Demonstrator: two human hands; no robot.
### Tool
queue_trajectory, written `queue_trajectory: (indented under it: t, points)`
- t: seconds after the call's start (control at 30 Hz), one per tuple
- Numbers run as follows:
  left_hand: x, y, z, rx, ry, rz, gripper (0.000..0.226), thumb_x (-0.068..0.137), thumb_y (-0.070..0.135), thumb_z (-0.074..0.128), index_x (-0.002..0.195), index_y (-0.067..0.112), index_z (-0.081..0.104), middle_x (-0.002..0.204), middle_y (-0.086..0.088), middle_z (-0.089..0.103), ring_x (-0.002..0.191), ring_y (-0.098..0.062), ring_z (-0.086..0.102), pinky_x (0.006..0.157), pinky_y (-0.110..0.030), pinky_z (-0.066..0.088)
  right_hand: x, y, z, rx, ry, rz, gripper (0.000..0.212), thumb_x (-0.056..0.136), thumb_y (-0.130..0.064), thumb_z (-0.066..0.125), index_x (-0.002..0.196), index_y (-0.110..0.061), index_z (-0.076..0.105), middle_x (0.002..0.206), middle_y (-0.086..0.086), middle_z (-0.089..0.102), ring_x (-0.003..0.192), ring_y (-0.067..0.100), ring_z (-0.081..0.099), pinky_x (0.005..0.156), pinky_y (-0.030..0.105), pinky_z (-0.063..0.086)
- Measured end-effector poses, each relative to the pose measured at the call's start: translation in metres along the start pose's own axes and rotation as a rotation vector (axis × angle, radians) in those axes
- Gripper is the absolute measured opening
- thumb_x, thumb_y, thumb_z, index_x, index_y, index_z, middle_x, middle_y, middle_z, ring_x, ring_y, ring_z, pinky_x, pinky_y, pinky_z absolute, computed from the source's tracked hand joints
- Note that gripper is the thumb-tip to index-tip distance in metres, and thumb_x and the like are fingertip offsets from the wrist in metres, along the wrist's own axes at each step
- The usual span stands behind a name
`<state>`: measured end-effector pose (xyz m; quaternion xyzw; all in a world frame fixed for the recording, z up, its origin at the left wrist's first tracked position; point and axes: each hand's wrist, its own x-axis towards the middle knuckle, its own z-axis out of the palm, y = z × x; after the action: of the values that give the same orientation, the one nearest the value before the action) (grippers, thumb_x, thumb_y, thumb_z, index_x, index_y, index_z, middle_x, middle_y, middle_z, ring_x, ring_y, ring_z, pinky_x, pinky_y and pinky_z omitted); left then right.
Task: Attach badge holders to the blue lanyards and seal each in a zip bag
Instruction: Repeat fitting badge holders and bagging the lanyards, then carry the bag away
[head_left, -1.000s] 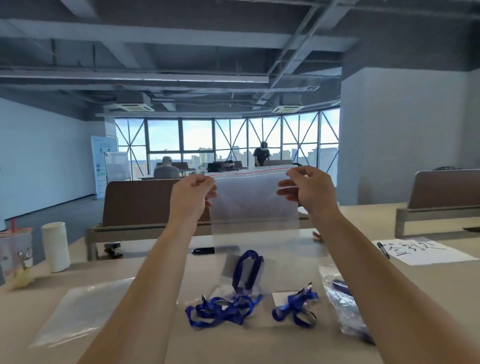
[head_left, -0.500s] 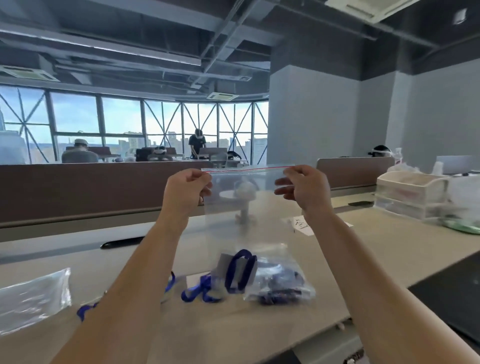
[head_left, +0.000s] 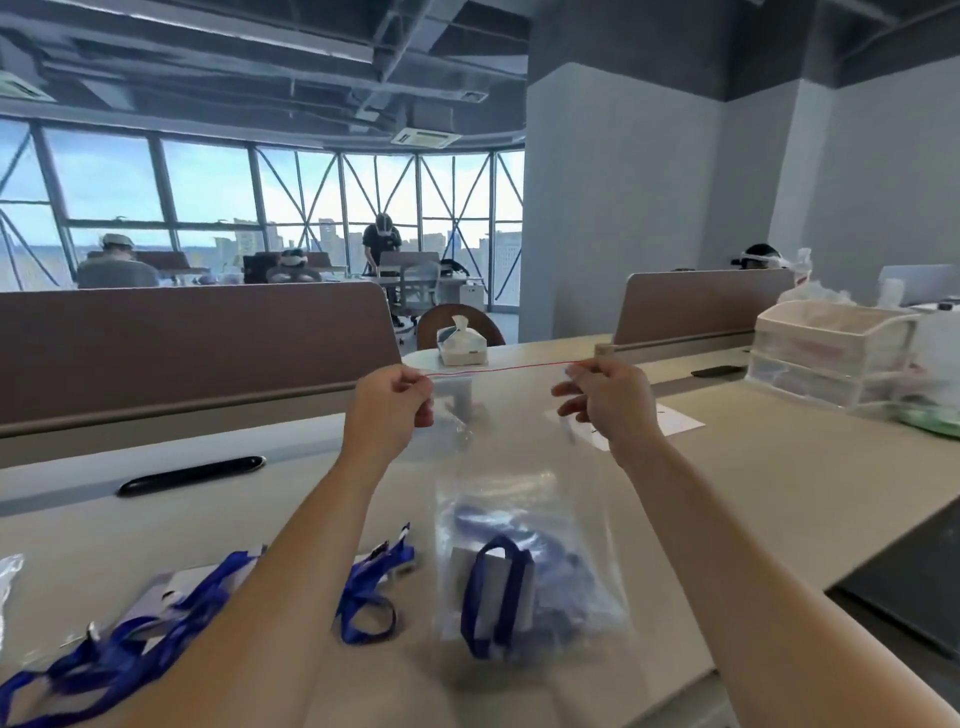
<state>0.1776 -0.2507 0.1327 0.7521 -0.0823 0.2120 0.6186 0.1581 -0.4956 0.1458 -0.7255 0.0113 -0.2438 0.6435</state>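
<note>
My left forearm (head_left: 291, 597) hides part of the loose lanyards (head_left: 130, 644), cut off bottom-left. Bagged lanyard (head_left: 471, 597) blurry; can't tell if the zip bag (head_left: 519, 467) is sealed.

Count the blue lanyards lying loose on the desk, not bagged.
2: one lanyard just right of the left arm, one tangle left of it, partly hidden, possibly holding more.

The beige desk (head_left: 779, 493) carries loose blue lanyards (head_left: 366, 579), a tissue box (head_left: 461, 349), a paper sheet (head_left: 672, 421) and stacked white trays (head_left: 821, 358).
</note>
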Motion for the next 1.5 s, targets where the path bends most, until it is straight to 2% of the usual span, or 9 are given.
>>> queue_trajectory:
  t: [0.1,0.27,0.33,0.4,0.53,0.7,0.93,1.27,1.5]
  points:
    - [0.019,-0.029,0.015,0.095,-0.01,-0.017,0.015,0.094,0.012,0.061,0.081,0.013,0.068,0.068,-0.007,0.068,0.061,-0.021,0.065,0.074,-0.042,0.061,0.026,0.032,0.007,-0.077,-0.008,0.043,0.014,0.095,-0.017,0.059,0.084,-0.012,0.065,0.073,0.004,0.075,0.043,0.015,0.056,0.047,0.026,0.041]
    - [0.036,-0.074,0.035,0.379,-0.048,0.03,0.019,0.093,0.012,0.057,0.076,0.015,0.065,0.069,-0.004,0.068,0.061,-0.02,0.062,0.059,-0.031,0.053,0.055,0.086,0.019,-0.332,-0.032,0.049,0.019,0.094,-0.018,0.059,0.077,-0.016,0.065,0.071,0.001,0.074,0.042,0.0,0.05,0.051,0.024,0.039]
    - [0.042,-0.095,0.041,0.474,-0.106,0.02,0.02,0.093,0.013,0.055,0.075,0.015,0.063,0.071,-0.004,0.068,0.066,-0.023,0.064,0.065,-0.034,0.053,0.062,0.109,0.023,-0.433,-0.067,0.055,0.021,0.094,-0.018,0.059,0.074,-0.019,0.065,0.071,0.001,0.074,0.056,0.006,0.057,0.059,0.026,0.044]
    - [0.045,-0.112,0.044,0.565,-0.181,0.002,0.02,0.094,0.015,0.053,0.076,0.015,0.061,0.074,-0.004,0.067,0.07,-0.024,0.063,0.065,-0.034,0.051,0.067,0.129,0.025,-0.504,-0.105,0.074,0.024,0.092,-0.018,0.059,0.069,-0.02,0.065,0.067,-0.001,0.071,0.058,0.012,0.06,0.061,0.027,0.046]
    - [0.049,-0.139,0.053,0.676,-0.307,-0.004,0.014,0.094,0.017,0.055,0.082,0.015,0.062,0.082,0.0,0.065,0.078,-0.019,0.061,0.07,-0.031,0.048,0.07,0.159,0.027,-0.658,-0.159,0.072,0.019,0.093,-0.017,0.059,0.079,-0.012,0.071,0.071,0.001,0.071,0.06,0.015,0.06,0.056,0.023,0.043]
    - [0.052,-0.16,0.06,0.772,-0.388,-0.014,0.011,0.092,0.015,0.056,0.084,0.017,0.064,0.084,0.002,0.067,0.08,-0.017,0.063,0.079,-0.036,0.054,0.072,0.182,0.029,-0.784,-0.197,0.038,0.015,0.09,-0.017,0.061,0.088,-0.011,0.075,0.084,0.008,0.073,0.08,0.024,0.067,0.072,0.027,0.047]
    - [0.054,-0.17,0.069,0.899,-0.355,0.015,0.015,0.09,0.013,0.055,0.077,0.018,0.06,0.081,-0.002,0.065,0.076,-0.02,0.06,0.073,-0.035,0.052,0.078,0.193,0.03,-0.946,-0.232,-0.035,0.016,0.092,-0.02,0.061,0.093,-0.01,0.074,0.095,0.008,0.072,0.089,0.024,0.065,0.078,0.027,0.044]
    - [0.056,-0.177,0.068,1.023,-0.34,0.031,0.011,0.092,0.011,0.053,0.086,0.016,0.06,0.084,-0.003,0.063,0.076,-0.02,0.059,0.073,-0.034,0.053,0.082,0.193,0.037,-1.195,-0.305,-0.12,0.017,0.086,-0.014,0.062,0.101,-0.009,0.068,0.102,0.011,0.068,0.098,0.029,0.063,0.085,0.035,0.05]
    - [0.057,-0.173,0.068,1.042,-0.333,0.04,0.007,0.091,0.009,0.054,0.096,0.014,0.056,0.088,-0.005,0.063,0.078,-0.022,0.059,0.071,-0.036,0.052,0.082,0.192,0.033,-1.171,-0.296,-0.094,0.02,0.083,-0.019,0.068,0.1,-0.008,0.068,0.1,0.011,0.069,0.093,0.028,0.064,0.084,0.038,0.053]
